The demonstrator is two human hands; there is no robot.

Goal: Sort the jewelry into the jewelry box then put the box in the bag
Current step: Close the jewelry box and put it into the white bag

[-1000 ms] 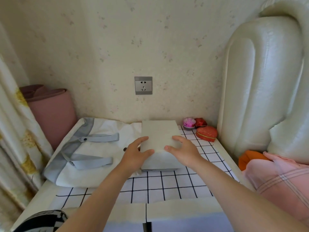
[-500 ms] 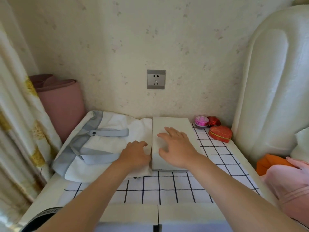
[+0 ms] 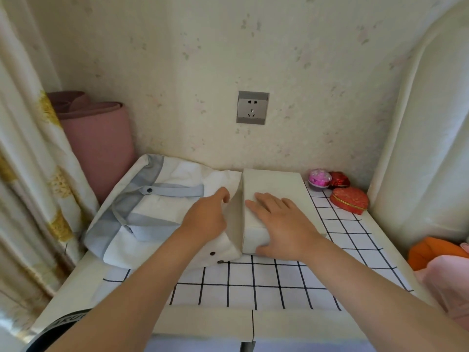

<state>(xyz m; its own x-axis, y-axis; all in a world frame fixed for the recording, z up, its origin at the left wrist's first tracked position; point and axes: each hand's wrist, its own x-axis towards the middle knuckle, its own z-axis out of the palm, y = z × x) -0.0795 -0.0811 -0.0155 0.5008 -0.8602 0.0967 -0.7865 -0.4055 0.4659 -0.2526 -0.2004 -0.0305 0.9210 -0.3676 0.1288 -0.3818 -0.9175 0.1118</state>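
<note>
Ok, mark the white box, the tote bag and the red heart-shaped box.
white box (image 3: 274, 182): head view, far part of its lid.
tote bag (image 3: 175, 190): head view, on its grey strap.
red heart-shaped box (image 3: 350, 200): head view, middle of its lid.

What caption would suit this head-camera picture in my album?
Right hand flat on the white jewelry box, left hand gripping the open edge of the grey-trimmed bag beside it.

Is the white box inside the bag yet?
Not yet. The white box sits beside the bag, whose edge the left hand lifts; the right hand rests on the box.
</note>
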